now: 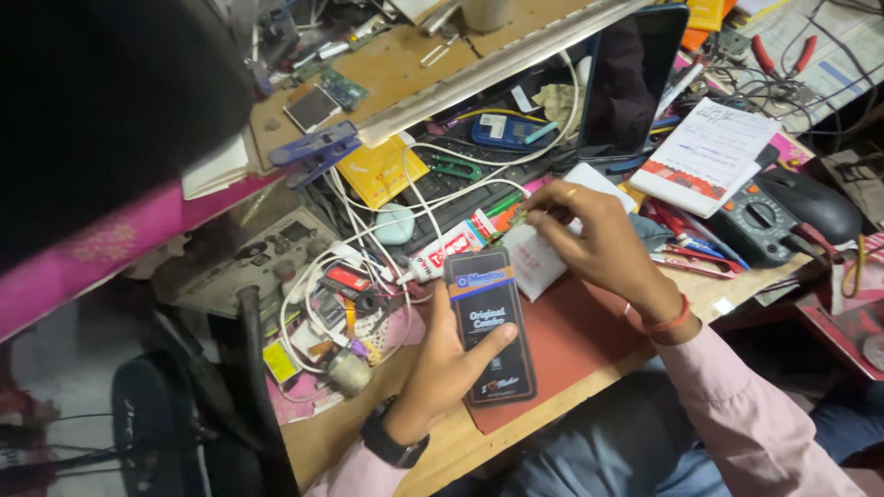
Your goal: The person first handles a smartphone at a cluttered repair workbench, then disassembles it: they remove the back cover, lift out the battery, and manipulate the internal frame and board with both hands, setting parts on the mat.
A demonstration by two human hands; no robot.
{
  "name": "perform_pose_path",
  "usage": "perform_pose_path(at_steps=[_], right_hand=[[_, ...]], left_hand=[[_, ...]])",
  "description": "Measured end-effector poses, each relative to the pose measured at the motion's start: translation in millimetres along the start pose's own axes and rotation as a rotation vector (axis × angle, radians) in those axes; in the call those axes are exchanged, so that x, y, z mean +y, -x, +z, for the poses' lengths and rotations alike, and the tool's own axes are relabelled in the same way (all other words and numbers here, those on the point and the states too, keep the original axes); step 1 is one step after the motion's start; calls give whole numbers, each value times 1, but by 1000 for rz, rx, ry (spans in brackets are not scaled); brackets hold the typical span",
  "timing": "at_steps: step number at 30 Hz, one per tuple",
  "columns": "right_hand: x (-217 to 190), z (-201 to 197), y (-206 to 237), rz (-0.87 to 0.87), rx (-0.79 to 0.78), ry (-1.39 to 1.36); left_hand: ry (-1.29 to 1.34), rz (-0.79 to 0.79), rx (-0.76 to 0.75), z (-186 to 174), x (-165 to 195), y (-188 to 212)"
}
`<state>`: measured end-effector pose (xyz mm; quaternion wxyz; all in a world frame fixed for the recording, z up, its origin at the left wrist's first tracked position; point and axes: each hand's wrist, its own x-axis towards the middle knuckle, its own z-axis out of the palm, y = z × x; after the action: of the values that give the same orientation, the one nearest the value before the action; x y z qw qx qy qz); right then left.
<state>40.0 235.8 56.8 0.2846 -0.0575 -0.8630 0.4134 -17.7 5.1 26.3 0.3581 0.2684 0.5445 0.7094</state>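
Two hands were at work in the head view, over a crowded tabletop (571, 364). The left hand (447, 359) was closed around a flat black package (490, 324) with an orange and blue band, with the thumb lying across its front. The package stood just above the red mat (575, 336), and its long axis ran from the person away toward the back of the tabletop, a little tilted to the left. The right hand (594, 235) was beyond the top end of the package and slightly to the right, near but not touching it. Its fingertips were pinched together on something small; I could not tell what it was. A white glue tube (448, 250) lay just beside the top left corner of the package. So the left hand carried the package, and the right hand was the free one nearest to its upper end.
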Motion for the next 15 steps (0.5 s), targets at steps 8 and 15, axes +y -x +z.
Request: perform_pose_path(at_steps=[8, 15], right_hand=[[10, -46, 45, 105, 214, -131], [9, -58, 96, 255, 269, -308]], left_hand=[[-91, 75, -40, 14, -51, -56], [-666, 213, 79, 29, -53, -86]])
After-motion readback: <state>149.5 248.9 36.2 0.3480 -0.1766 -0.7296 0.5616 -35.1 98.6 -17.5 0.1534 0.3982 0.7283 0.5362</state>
